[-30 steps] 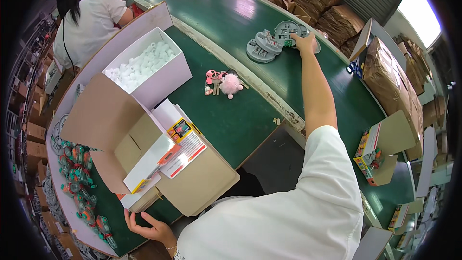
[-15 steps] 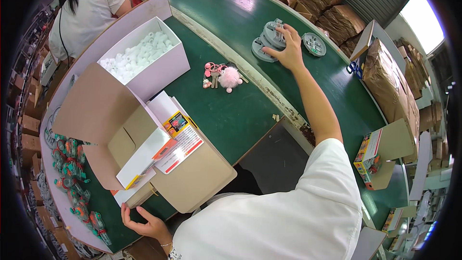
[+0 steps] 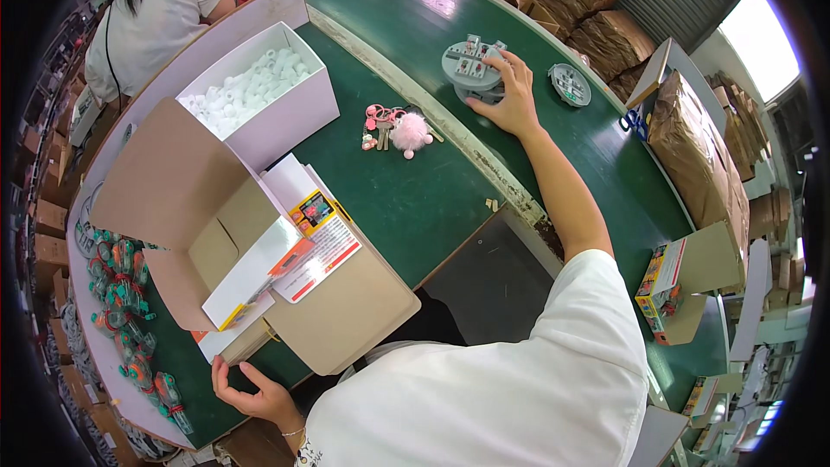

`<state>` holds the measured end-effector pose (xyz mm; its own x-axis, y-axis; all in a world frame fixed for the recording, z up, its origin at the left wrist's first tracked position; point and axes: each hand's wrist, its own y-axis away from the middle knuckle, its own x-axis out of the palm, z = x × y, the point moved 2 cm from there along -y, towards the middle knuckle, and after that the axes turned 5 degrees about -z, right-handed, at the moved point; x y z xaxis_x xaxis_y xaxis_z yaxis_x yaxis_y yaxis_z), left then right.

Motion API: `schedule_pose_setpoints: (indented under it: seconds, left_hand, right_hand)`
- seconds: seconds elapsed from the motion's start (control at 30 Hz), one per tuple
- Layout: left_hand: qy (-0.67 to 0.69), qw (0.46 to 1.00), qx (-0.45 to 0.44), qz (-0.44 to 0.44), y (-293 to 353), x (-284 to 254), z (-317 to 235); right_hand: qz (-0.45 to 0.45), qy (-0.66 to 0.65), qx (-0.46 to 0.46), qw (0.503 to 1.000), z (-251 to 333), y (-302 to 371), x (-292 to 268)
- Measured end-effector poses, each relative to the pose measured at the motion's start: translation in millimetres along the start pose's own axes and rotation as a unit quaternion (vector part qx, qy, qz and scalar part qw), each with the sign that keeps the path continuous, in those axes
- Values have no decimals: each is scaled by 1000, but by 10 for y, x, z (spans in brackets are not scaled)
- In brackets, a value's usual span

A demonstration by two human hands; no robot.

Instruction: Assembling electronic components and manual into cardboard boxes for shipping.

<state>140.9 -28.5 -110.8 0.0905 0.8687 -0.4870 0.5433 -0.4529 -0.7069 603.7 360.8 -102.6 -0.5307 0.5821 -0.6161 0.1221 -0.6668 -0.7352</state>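
On the green belt at the upper right, my right hand (image 3: 512, 99) is closed on the edge of a stack of round grey plastic trays (image 3: 468, 67). Small metal and red parts sit in the upper tray. Another round grey tray (image 3: 570, 85) lies just to the right, apart from my hand. My left hand (image 3: 259, 393) is low on the left, fingers apart and holding nothing, its fingertips by the lower corner of the flat printed cartons (image 3: 328, 294). An unfolded open carton (image 3: 220, 251) rests on those cartons.
A white box of small white plastic pieces (image 3: 259, 91) stands at the back left. Keys with a pink pompom (image 3: 409, 132) lie mid-table. Green-and-clear plastic toys (image 3: 130, 320) are piled left. Blue scissors (image 3: 635, 124) and an open carton (image 3: 670, 285) are right. A co-worker (image 3: 160, 17) sits beyond the partition.
My right hand has shifted slightly left and closed on the grey trays. The upper tray now overlaps the one beneath. My left hand stays nearly in place.
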Motion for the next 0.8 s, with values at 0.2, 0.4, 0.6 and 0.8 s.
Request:
schedule_pose_setpoints:
  seconds: [0.2, 0.4, 0.6, 0.8]
  left_hand:
    - [-1, 1000, 7, 0, 1, 3, 7]
    - [-9, 1000, 17, -1, -15, 7, 7]
    - [-1, 1000, 13, 0, -11, 16, -7]
    - [13, 1000, 10, 5, -51, 16, -13]
  right_hand:
    - [-35, -13, 61, 997, 72, 3, 51]
    - [-7, 39, 84, 996, 144, 3, 102]
    - [-9, 65, 153, 986, 262, 16, 33]
    - [-75, 46, 130, 988, 102, 12, -28]
